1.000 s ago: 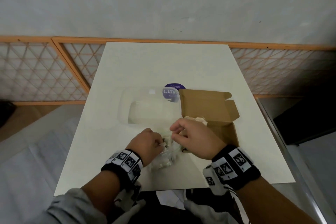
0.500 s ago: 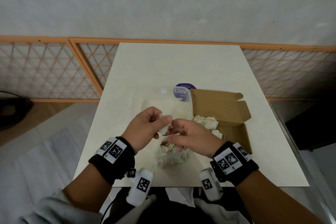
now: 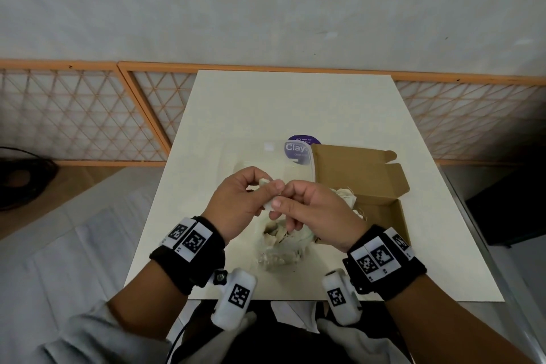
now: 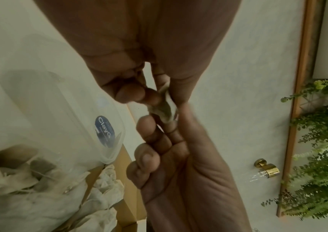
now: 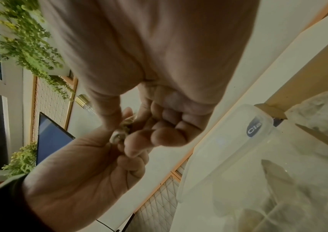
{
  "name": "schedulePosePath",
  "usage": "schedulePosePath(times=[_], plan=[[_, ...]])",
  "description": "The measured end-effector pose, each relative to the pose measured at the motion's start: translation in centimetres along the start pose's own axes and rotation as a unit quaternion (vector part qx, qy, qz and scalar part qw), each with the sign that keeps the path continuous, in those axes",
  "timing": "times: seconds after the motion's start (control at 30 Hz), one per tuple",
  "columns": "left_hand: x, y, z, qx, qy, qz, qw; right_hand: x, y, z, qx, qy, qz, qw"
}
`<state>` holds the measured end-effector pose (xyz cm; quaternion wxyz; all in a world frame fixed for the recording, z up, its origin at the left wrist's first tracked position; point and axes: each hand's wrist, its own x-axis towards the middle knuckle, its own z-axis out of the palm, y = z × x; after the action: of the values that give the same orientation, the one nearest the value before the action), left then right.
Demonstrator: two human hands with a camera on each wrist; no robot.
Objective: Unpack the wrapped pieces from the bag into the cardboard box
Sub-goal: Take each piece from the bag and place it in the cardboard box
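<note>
Since a second ago both hands have risen off the tabletop (image 3: 266,103): the left hand (image 3: 236,204) and right hand (image 3: 313,210) now pinch one pale wrapped piece (image 3: 270,195) between their fingertips, above the clear bag (image 3: 283,248). The cardboard box (image 3: 369,180), lid open, sits just right with wrapped pieces inside.

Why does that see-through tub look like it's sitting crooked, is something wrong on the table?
Nothing is spilled or broken. The clear tub only pokes over the cardboard box edge a little. Both hands, left hand and right hand, hold one wrapped piece above the open bag.
</note>
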<state>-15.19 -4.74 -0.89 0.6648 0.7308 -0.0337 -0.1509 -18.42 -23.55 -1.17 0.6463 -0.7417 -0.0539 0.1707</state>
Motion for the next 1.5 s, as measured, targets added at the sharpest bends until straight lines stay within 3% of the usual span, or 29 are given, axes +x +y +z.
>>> schedulePosePath(times=[0.23, 0.4, 0.57, 0.77, 1.03, 1.1, 1.23, 1.37, 1.5], plan=[[-0.2, 0.3, -0.5, -0.047, -0.004, -0.032, 0.998, 0.4, -0.3, -0.8, -0.039, 0.044, 0.009, 0.998], [-0.1, 0.1, -1.0, 0.019, -0.043, -0.005, 0.999, 0.7, -0.2, -1.3, -0.076, 0.014, -0.008, 0.997], [-0.3, -0.3, -1.5, 0.015, -0.005, -0.018, 1.000, 1.7, 1.0, -1.4, -0.158, 0.049, 0.001, 0.986], [-1.1, -0.9, -2.9, 0.003, 0.041, -0.048, 0.998, 2.6, 5.4, 0.0, -0.428, -0.054, 0.036, 0.901], [-1.9, -1.1, -3.7, -0.057, 0.057, -0.089, 0.993, 3.8, 7.5, 2.5, -0.562, -0.090, 0.021, 0.822], [-2.0, -1.0, -3.7, -0.082, 0.057, -0.093, 0.991, 3.9, 7.5, 2.5, -0.554, -0.077, 0.021, 0.829], [-2.2, -1.1, -3.7, -0.134, 0.043, -0.102, 0.985, 3.0, 7.1, 1.5, -0.483, -0.031, 0.022, 0.875], [-2.3, -0.5, -3.8, -0.232, 0.038, -0.145, 0.961, 1.3, 5.8, 0.1, -0.412, 0.004, 0.012, 0.911], [-2.6, -0.4, -4.0, -0.260, 0.000, -0.122, 0.958, -0.1, 4.0, -0.8, -0.329, 0.038, -0.014, 0.944]])
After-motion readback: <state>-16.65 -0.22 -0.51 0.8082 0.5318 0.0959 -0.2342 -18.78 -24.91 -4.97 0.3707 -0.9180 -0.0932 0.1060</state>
